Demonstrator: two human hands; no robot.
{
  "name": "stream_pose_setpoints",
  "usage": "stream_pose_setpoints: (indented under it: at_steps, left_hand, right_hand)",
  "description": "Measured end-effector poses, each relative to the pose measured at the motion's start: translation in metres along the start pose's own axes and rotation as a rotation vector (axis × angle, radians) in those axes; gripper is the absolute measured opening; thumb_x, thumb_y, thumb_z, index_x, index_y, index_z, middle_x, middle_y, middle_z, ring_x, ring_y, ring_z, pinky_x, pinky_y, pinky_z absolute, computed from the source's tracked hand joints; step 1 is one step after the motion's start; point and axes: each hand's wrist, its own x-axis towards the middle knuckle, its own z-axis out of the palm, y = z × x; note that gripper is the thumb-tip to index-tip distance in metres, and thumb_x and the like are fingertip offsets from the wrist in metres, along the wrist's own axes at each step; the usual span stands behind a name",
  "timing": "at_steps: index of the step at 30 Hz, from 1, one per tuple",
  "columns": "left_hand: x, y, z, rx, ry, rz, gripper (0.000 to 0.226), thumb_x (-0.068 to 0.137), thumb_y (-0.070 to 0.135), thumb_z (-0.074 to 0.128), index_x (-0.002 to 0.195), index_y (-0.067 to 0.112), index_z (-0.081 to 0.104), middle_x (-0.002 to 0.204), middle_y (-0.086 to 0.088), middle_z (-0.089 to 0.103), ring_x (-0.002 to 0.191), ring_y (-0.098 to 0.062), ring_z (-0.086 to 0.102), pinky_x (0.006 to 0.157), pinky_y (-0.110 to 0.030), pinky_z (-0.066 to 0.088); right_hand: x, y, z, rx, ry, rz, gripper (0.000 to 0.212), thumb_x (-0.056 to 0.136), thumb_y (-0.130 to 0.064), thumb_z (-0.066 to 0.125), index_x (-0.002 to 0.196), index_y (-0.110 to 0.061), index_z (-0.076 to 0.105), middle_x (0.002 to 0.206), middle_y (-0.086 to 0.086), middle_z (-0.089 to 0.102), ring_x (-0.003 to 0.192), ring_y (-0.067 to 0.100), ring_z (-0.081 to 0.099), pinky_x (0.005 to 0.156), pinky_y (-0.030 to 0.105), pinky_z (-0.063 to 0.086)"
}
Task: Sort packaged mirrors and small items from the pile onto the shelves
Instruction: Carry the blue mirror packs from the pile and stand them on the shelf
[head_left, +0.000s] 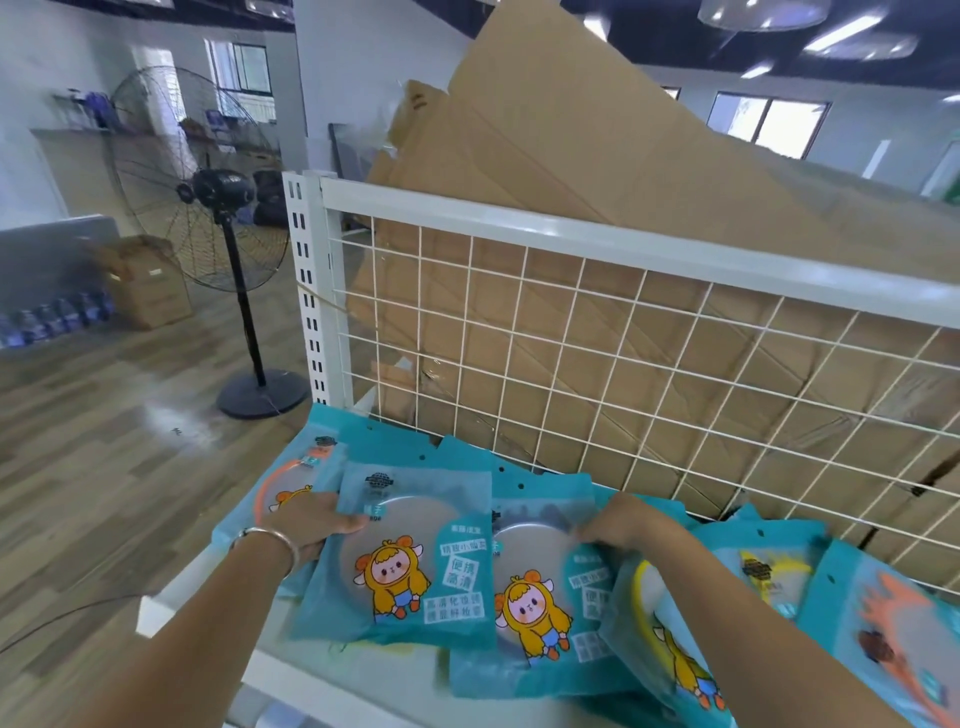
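Seen from above, a white shelf (208, 577) carries a loose pile of teal packets, each showing a round mirror and a cartoon child in a yellow hood; the pile runs from the shelf's left end along the back edge to the right. The left hand (311, 525), with a thin bangle (270, 540) at the wrist, grips the left edge of the front packet (410, 561) near the shelf's left end, thumb on top and fingers curled beneath; this packet lies tilted over its neighbours. The right hand (623, 525) is at the middle of the shelf, fingers bent tight and pinching the top edge of the yellow-rimmed packet (649, 618), which is blurred; between the two held packets lies a middle packet (535, 592), flat and partly covered. An orange-rimmed packet (296, 478) sits at the back left corner; more packets spread toward the right end. A white wire grid (571, 364) rises from the back edge; flattened cardboard sheets (571, 135) lean behind it. To the left, on wood flooring, stands a black pedestal fan (223, 192) beside a cardboard box (150, 291).
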Motion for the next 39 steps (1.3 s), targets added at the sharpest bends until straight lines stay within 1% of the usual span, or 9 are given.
stream_pose_setpoints:
  at_steps: [9,13,15,17,19,22,27,34,39]
  left_hand:
    - [-0.001,-0.004,-0.001,0.071,0.026,0.014,0.026,0.078,0.012,0.073,0.102,0.007,0.064,0.098,-0.013,0.072,0.093,-0.034,0.068,0.088,-0.05,0.053]
    - [0.0,-0.006,-0.001,0.081,0.035,0.034,0.025,0.077,0.013,0.073,0.101,0.009,0.065,0.098,-0.012,0.072,0.093,-0.032,0.067,0.088,-0.049,0.053]
    - [0.0,-0.007,-0.001,0.076,0.037,0.041,0.025,0.078,0.013,0.073,0.101,0.007,0.065,0.098,-0.012,0.071,0.093,-0.033,0.067,0.088,-0.049,0.053]
    - [-0.004,-0.006,0.0,0.041,0.025,0.039,0.023,0.079,0.012,0.071,0.101,0.008,0.065,0.098,-0.012,0.072,0.093,-0.033,0.067,0.088,-0.05,0.053]
    - [-0.006,-0.006,0.001,0.015,0.015,0.04,0.021,0.081,0.012,0.069,0.102,0.01,0.064,0.099,-0.012,0.071,0.093,-0.033,0.068,0.087,-0.049,0.053]
    - [-0.005,-0.007,0.001,-0.002,0.011,0.051,0.022,0.082,0.014,0.068,0.103,0.01,0.064,0.099,-0.011,0.072,0.092,-0.032,0.068,0.085,-0.047,0.054]
    - [-0.006,-0.007,0.006,-0.012,0.033,0.073,0.02,0.083,0.016,0.068,0.102,0.012,0.064,0.098,-0.008,0.071,0.089,-0.029,0.068,0.069,-0.039,0.057]
    - [-0.004,-0.006,0.008,0.092,0.053,0.091,0.021,0.081,0.021,0.07,0.1,0.012,0.065,0.096,-0.007,0.071,0.088,-0.027,0.068,0.079,-0.043,0.057]
    - [-0.002,-0.003,0.012,0.326,0.106,0.128,0.023,0.083,0.028,0.068,0.094,0.009,0.062,0.093,-0.01,0.068,0.086,-0.025,0.065,0.081,-0.037,0.055]
  right_hand:
    - [0.003,-0.007,0.01,-0.068,-0.033,0.012,0.048,0.082,-0.036,0.069,0.119,-0.01,0.055,0.109,0.006,0.067,0.09,0.015,0.065,0.076,0.022,0.051]
    - [-0.002,-0.007,0.009,0.086,-0.094,0.008,0.063,0.074,-0.039,0.078,0.122,-0.007,0.053,0.121,0.007,0.062,0.102,0.021,0.062,0.092,0.033,0.05]
    - [-0.001,-0.011,0.012,0.201,-0.105,0.003,0.058,0.075,-0.033,0.079,0.118,-0.003,0.056,0.109,0.005,0.065,0.089,0.018,0.063,0.076,0.027,0.055]
    - [-0.004,-0.018,0.011,0.265,-0.067,-0.04,0.038,0.082,-0.027,0.073,0.108,-0.003,0.06,0.09,0.001,0.063,0.072,0.01,0.058,0.053,0.016,0.047]
    - [-0.001,-0.02,0.005,0.272,0.056,-0.092,0.033,0.086,-0.029,0.068,0.109,-0.005,0.064,0.093,0.003,0.065,0.076,0.013,0.06,0.065,0.019,0.048]
    - [0.005,-0.012,-0.01,0.467,0.24,-0.086,0.031,0.085,-0.025,0.068,0.111,-0.007,0.064,0.105,0.011,0.069,0.094,0.027,0.065,0.087,0.038,0.052]
    - [0.002,0.004,-0.028,0.666,0.394,-0.083,0.028,0.093,-0.025,0.057,0.113,-0.006,0.06,0.106,0.014,0.066,0.098,0.033,0.062,0.089,0.044,0.051]
    - [-0.013,0.011,-0.025,0.912,0.133,-0.086,0.031,0.077,0.002,0.072,0.105,-0.003,0.059,0.097,0.012,0.069,0.089,0.028,0.066,0.08,0.041,0.055]
    - [-0.024,0.007,-0.021,1.142,0.117,-0.119,0.018,0.079,-0.002,0.072,0.096,-0.002,0.065,0.091,0.011,0.072,0.081,0.023,0.068,0.062,0.03,0.052]
